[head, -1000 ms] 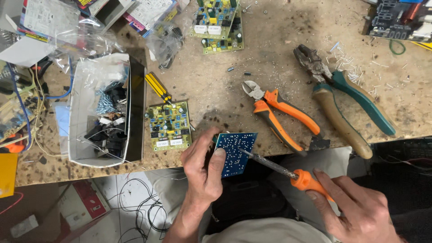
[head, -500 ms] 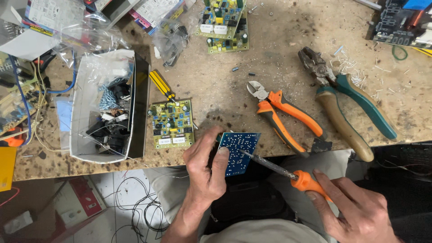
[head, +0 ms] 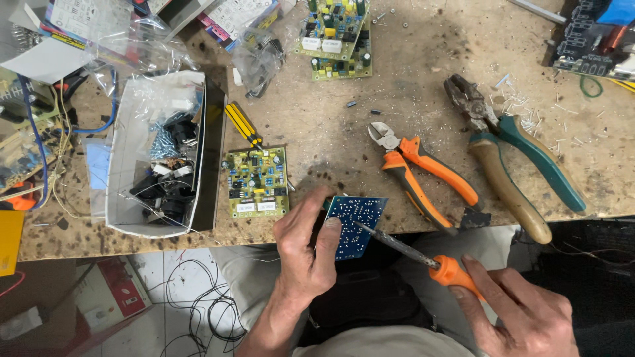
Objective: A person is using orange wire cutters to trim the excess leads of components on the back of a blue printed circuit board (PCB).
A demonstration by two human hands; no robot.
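Note:
My left hand (head: 305,250) grips a small blue circuit board (head: 357,223) at the near edge of the worn wooden workbench (head: 331,132), solder side up. My right hand (head: 519,316) holds a soldering iron with an orange handle (head: 456,272); its metal tip rests on the blue board near the middle. A green populated circuit board (head: 256,182) lies flat on the bench just left of my left hand.
Orange-handled side cutters (head: 423,175) and large green-and-brown pliers (head: 509,158) lie to the right. A white box of dark parts and screws (head: 159,155) stands at the left beside a yellow-striped screwdriver (head: 243,124). More green boards (head: 337,33) lie at the back. Black wires (head: 198,311) lie on the floor.
The view has shifted slightly; both hands, the blue board and the soldering iron keep the same pose.

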